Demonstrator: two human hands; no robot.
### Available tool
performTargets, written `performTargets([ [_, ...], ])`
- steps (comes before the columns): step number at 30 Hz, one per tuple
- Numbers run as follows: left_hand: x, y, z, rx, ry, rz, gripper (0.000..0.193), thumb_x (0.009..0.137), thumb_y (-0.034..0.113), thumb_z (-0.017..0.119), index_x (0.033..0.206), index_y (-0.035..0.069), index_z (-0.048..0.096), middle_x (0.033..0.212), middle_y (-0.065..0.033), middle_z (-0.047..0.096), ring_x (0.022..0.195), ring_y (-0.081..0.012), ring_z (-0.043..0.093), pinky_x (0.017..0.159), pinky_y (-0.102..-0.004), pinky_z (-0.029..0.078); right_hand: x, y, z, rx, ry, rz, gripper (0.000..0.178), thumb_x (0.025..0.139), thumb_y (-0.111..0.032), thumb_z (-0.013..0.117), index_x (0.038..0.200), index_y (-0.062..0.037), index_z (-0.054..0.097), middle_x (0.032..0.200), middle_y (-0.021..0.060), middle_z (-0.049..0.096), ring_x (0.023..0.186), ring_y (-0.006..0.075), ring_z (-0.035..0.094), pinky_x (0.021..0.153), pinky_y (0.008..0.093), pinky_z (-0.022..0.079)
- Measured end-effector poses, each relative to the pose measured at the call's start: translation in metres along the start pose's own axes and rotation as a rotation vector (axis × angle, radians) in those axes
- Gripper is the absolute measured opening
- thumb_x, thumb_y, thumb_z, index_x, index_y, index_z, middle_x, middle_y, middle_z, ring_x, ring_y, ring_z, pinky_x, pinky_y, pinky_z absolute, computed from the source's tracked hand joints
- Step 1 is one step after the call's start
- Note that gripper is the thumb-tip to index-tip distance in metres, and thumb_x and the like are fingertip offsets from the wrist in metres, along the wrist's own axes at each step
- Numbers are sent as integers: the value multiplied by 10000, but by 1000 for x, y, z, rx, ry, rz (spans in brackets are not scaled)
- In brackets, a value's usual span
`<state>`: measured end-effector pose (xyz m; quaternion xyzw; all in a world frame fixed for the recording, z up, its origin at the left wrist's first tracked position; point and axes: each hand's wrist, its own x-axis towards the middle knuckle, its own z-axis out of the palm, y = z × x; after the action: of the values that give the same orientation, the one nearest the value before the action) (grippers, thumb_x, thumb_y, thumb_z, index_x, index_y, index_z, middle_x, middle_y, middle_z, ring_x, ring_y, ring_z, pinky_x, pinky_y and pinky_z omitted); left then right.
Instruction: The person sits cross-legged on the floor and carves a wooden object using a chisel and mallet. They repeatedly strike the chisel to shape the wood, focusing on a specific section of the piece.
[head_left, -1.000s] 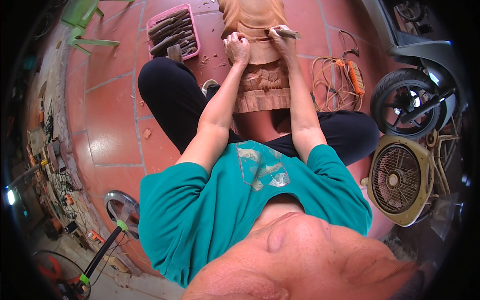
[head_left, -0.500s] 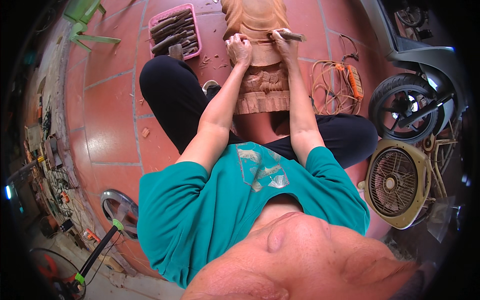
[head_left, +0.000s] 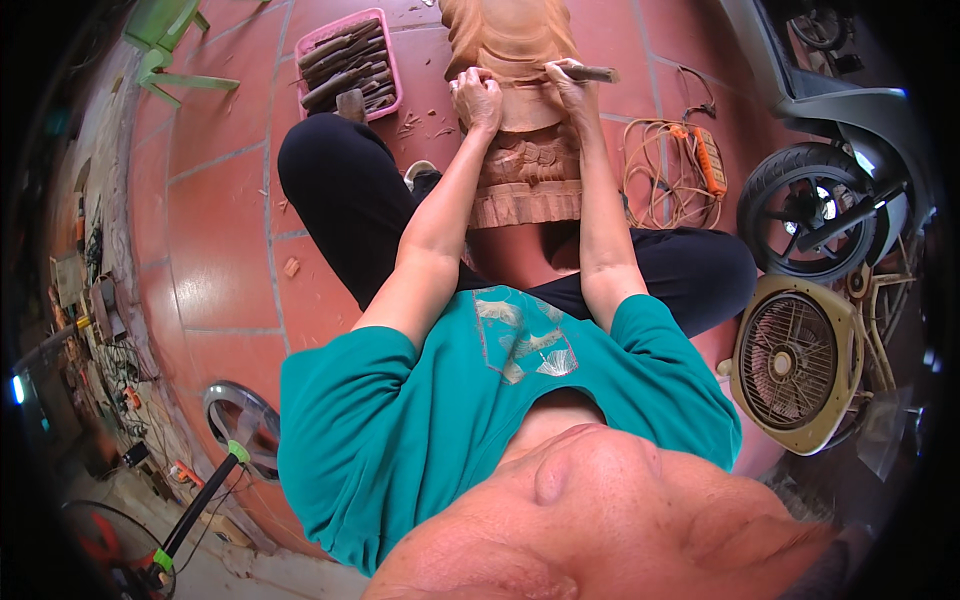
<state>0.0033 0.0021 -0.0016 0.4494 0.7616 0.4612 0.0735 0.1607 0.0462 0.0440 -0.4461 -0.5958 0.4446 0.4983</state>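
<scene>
A reddish-brown wood carving [head_left: 525, 108] with draped folds and a ridged base lies lengthwise in front of my crossed legs, its far end cut off by the picture's top edge. My left hand [head_left: 477, 98] grips the carving's left edge, fingers bent and pressed against the wood. On the opposite side, my right hand [head_left: 570, 92] is closed round a carving chisel [head_left: 598, 74], whose dark handle sticks out to the right. The chisel's cutting tip is too small to make out.
A pink basket [head_left: 395, 62] of wooden-handled tools stands at the far left, near wood shavings [head_left: 408, 122]. To the right lie a coiled cord with an orange power strip [head_left: 710, 162], a motorbike wheel [head_left: 812, 212] and a box fan [head_left: 795, 365]. A green chair [head_left: 160, 70] stands far left.
Both hands keep their places on the carving. The chisel handle has shifted very slightly to the right with my right hand.
</scene>
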Motion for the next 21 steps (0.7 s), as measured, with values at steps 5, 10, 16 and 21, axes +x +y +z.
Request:
performTargets([
  [5, -1, 7, -3, -29, -18, -8, 106, 764, 118, 611, 854, 86, 656, 923, -131, 655, 930, -337, 588, 844, -450, 479, 6, 12, 3, -162, 25, -232, 123, 866, -132, 692, 814, -24, 663, 802, 24, 644, 752, 101, 586, 702, 259, 473],
  [10, 1, -3, -2, -1, -4, -1, 110, 777, 136, 621, 867, 93, 667, 921, -124, 667, 926, -330, 602, 822, -442, 484, -2, -7, 11, -369, 19, -363, 86, 821, -105, 691, 802, -28, 658, 751, 89, 619, 707, 206, 610, 656, 322, 482],
  [16, 0, -1, -4, -5, -16, -30, 118, 759, 98, 604, 865, 75, 652, 939, -137, 649, 939, -343, 580, 856, -451, 478, -3, -13, 4, 12, -79, 69, 70, 830, -89, 682, 791, -35, 659, 730, 55, 628, 704, 145, 607, 643, 324, 483],
  [21, -1, 3, 1, -18, -18, -11, 107, 762, 102, 604, 854, 76, 650, 939, -137, 649, 941, -341, 580, 857, -453, 477, 7, 6, 3, -189, -3, -213, 92, 865, -117, 677, 863, -26, 665, 790, 39, 661, 721, 122, 617, 700, 270, 499],
])
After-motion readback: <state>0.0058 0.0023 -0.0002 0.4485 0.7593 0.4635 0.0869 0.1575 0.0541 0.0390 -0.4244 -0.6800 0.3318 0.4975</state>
